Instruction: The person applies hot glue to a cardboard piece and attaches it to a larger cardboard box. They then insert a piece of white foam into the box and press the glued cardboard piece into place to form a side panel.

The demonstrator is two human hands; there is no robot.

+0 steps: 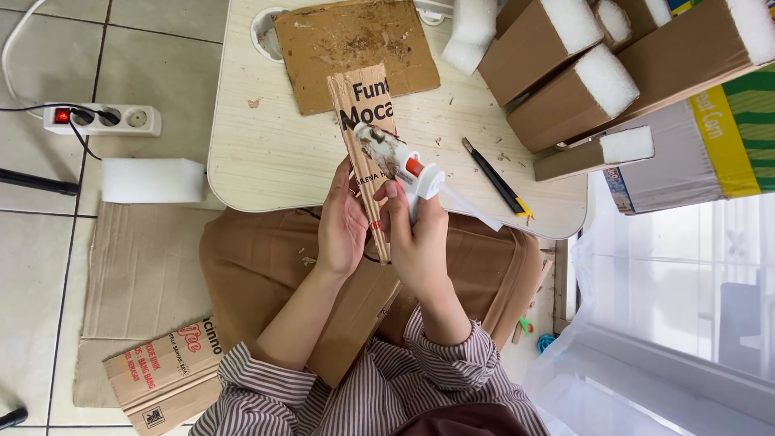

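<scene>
**Two Hands, a Glue Gun and a Cardboard Strip**

The left hand [343, 226] is curled around the lower end of a long cardboard strip [365, 137]. The strip is brown, flat and stiff, with dark printed letters on it, and it pokes up over the edge of the table [258, 153]. The right hand [420, 242] is closed tight around a white glue gun [400, 161]. The gun looks like smooth plastic, with a small red part and brown smudges near its nose. Its nose rests against the strip, just above the hands. It is hard to tell if any glue is coming out.

The table is pale with rounded corners and little crumbs of scrap on it. A rough brown cardboard sheet [355, 48] lies flat at the far side, its top scuffed and dirty. A thin black craft knife [494, 178] with a yellow end lies near the right hand. Cardboard boxes [565, 89] stuffed with white foam sit at the top right, cut off by the edge of the view.

On the tiled floor are a soft white foam block [152, 180], a white power strip [101, 119] with a red switch, and a folded printed box piece [165, 367]. Striped sleeves [266, 387] cover the arms. The strip's bottom end is hidden between the hands.
</scene>
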